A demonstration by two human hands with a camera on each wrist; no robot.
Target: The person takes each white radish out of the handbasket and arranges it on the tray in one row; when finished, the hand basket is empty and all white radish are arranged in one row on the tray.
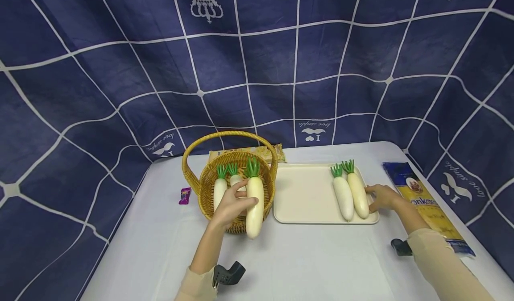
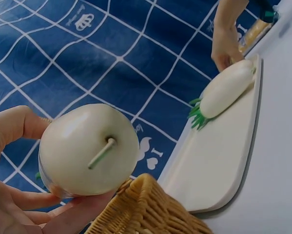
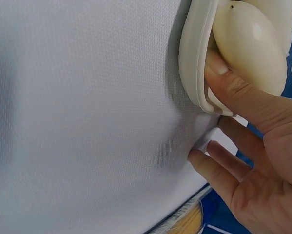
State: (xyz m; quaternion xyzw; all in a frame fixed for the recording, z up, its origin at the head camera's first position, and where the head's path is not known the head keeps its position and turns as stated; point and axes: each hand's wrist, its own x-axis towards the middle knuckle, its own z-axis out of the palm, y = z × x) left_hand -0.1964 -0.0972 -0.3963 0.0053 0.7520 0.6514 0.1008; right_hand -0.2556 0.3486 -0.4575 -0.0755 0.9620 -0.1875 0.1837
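My left hand point(image 1: 230, 205) holds a white radish point(image 1: 254, 207) with green leaves over the wicker basket point(image 1: 203, 189). Its thumb and fingers curl round the radish's sides; the left wrist view shows the radish point(image 2: 87, 151) end-on, a thin root tip pointing at the camera. Inside the basket lie two more white radishes point(image 1: 219, 191), partly hidden by the hand. At the right end of the cream tray point(image 1: 301, 194), my right hand point(image 1: 381, 197) grips the rim, thumb inside and fingers outside. Beside that thumb, two radishes point(image 1: 358, 194) lie side by side in the tray.
A blue and yellow pasta packet point(image 1: 421, 198) lies right of the tray. Behind the basket, under its tall arched handle point(image 1: 226, 133), is a yellow packet point(image 1: 277, 152). A small purple packet point(image 1: 184, 195) sits left of the basket. Blue checked cloth point(image 1: 265, 60) hangs behind the table.
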